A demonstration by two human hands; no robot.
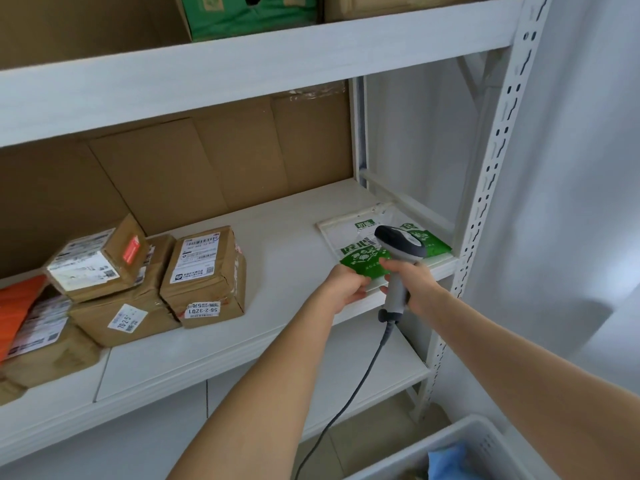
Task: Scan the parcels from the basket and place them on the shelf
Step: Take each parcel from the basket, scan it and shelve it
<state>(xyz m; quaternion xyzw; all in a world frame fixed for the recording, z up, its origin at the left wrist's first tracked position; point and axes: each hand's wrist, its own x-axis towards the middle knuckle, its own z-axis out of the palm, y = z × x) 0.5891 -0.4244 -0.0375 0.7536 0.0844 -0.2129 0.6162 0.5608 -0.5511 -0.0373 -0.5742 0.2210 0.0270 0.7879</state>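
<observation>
Green-and-white parcel (348, 242) lies flat at the right end of the shelf (284, 244), left hand (346, 287) fingers pinching its near edge. Right hand (414, 282) fingers are wrapped round the scanner (400, 245) handle, just above it.

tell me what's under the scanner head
A green and white parcel bag lies flat on the shelf. The scanner hides its middle print; the left hand grips its near corner.

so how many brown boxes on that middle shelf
4: red-sticker box atop a bigger box, a third box right of them, a fourth box far left. More may be hidden past the left edge.
</observation>
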